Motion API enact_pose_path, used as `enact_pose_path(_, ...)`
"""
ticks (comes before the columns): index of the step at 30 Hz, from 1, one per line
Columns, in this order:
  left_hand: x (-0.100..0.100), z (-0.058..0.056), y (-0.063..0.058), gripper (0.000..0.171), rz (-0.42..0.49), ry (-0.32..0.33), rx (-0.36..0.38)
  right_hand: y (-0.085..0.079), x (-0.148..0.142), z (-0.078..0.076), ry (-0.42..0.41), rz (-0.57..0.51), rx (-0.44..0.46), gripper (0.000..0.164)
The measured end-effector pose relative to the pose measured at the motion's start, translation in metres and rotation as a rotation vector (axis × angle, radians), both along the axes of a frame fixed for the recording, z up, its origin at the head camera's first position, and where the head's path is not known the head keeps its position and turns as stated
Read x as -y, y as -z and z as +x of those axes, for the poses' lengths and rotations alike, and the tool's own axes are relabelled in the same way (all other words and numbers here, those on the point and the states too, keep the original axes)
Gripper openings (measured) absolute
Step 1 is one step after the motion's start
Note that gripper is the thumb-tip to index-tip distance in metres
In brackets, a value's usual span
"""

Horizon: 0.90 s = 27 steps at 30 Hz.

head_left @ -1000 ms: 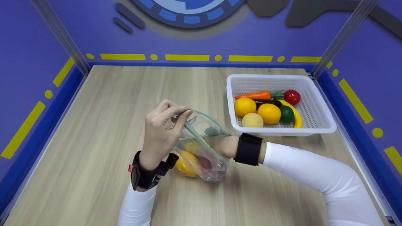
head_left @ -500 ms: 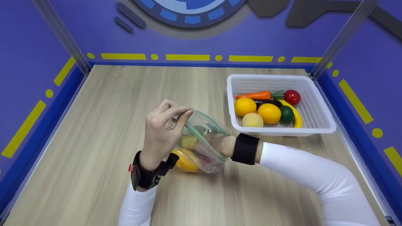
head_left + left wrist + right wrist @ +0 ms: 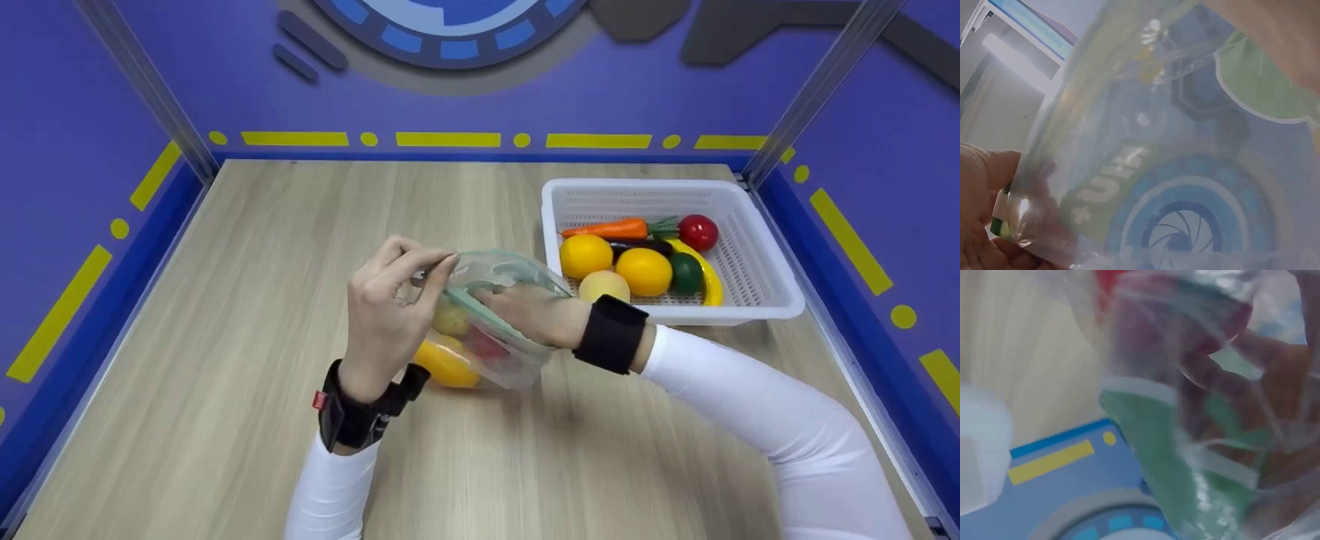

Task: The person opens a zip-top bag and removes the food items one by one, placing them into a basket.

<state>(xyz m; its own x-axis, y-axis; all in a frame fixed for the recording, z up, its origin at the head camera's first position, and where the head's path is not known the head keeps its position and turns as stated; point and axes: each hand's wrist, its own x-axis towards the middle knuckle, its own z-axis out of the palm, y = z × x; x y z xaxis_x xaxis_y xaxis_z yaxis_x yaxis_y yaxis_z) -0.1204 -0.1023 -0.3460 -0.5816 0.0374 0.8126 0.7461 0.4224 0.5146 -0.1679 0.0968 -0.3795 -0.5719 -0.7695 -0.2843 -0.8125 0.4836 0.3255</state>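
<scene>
My left hand [image 3: 394,304] pinches the green-edged rim of a clear zip bag [image 3: 517,373] between thumb and finger. In the left wrist view the thumb and fingers hold the green zip edge [image 3: 1000,216]. My right hand [image 3: 529,311] reaches through the bag's mouth, its fingers partly veiled by the plastic. Through the film show an orange-yellow fruit [image 3: 448,361] at the bottom, a smaller yellowish one [image 3: 450,319] and a red round one [image 3: 486,345]. The right wrist view has my relaxed fingers beside the red fruit [image 3: 1213,320]; whether they touch is unclear.
A white plastic basket [image 3: 765,300] stands at the back right. Inside lie a carrot [image 3: 607,229], an eggplant [image 3: 637,244], a banana [image 3: 709,281], a red round item [image 3: 697,232], two orange fruits [image 3: 643,271], a peach [image 3: 604,286] and a dark green item [image 3: 685,274]. Blue panels enclose the table [image 3: 300,225].
My right hand has drawn up and back out of the bag, so more of it shows above the rim. The bag's bottom has risen slightly. My left hand has kept its grip.
</scene>
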Motion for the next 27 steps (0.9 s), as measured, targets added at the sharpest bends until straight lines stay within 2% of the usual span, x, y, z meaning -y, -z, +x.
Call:
enact_pose_path(1, 0.001, 0.000, 0.000, 0.004, 0.011, -0.003, 0.001, -0.006, 0.000, 0.000, 0.020, -0.055, 0.053, 0.038)
enact_pose_path(3, 0.002, 0.000, 0.000, 0.004, 0.025, -0.004, 0.008, -0.021, 0.000, 0.001, 0.081, -0.165, 0.188, 0.044)
enact_pose_path(6, 0.003, 0.000, -0.001, 0.006, 0.029, -0.003, 0.022, -0.040, -0.001, 0.005, 0.039, -0.185, 0.166, 0.051)
enact_pose_path(11, 0.007, -0.001, -0.002, 0.005, 0.035, -0.012, 0.035, -0.063, -0.011, 0.019, -0.057, -0.370, 0.092, 0.063)
enact_pose_path(15, 0.010, -0.002, -0.003, 0.005, 0.043, -0.018, 0.044, -0.078, -0.022, 0.030, -0.101, -0.460, 0.027, 0.070)
enact_pose_path(17, 0.011, -0.002, -0.004, 0.004, 0.050, -0.022, 0.048, -0.084, -0.030, 0.035, -0.100, -0.501, 0.053, 0.072)
enact_pose_path(22, 0.013, -0.002, -0.004, 0.004, 0.065, -0.032, 0.053, -0.098, -0.055, 0.042, -0.075, -0.611, 0.196, 0.074)
enact_pose_path(27, 0.012, -0.003, -0.003, 0.003, 0.066, -0.032, 0.049, -0.105, -0.085, 0.043, -0.041, -0.726, 0.264, 0.070)
